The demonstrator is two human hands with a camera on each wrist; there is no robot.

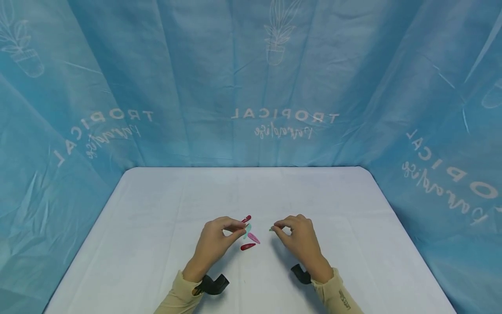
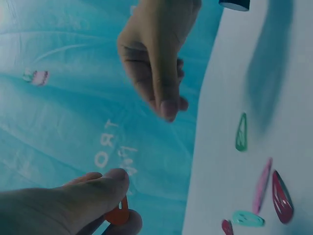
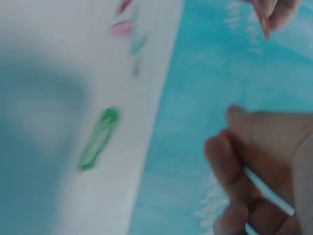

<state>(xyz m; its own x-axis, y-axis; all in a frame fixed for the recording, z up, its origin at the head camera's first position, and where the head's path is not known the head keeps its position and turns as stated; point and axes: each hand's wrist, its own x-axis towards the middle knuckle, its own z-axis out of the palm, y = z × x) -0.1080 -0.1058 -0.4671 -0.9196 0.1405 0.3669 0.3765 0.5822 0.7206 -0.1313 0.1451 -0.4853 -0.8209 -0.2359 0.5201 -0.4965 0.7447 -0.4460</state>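
Observation:
My left hand point(image 1: 219, 237) pinches an orange snap hair clip point(image 2: 118, 215) between thumb and fingertips, raised over the table. My right hand point(image 1: 300, 237) hovers opposite, fingers loosely bent and thumb near the index finger, with nothing visible between them. A green hair clip point(image 3: 99, 139) lies on the cloth below the right fingertips. Near the left hand lie a pink clip point(image 1: 253, 238), a teal clip point(image 2: 248, 219), one dark red clip point(image 1: 248, 247) and another red clip point(image 1: 246, 218). In the head view, the left fingers overlap part of this group.
A white cloth covers the table point(image 1: 176, 187). Blue printed curtains point(image 1: 204, 87) hang behind it and on both sides. Each wrist carries a black camera mount point(image 1: 215, 284) below a beige sleeve point(image 1: 178, 296).

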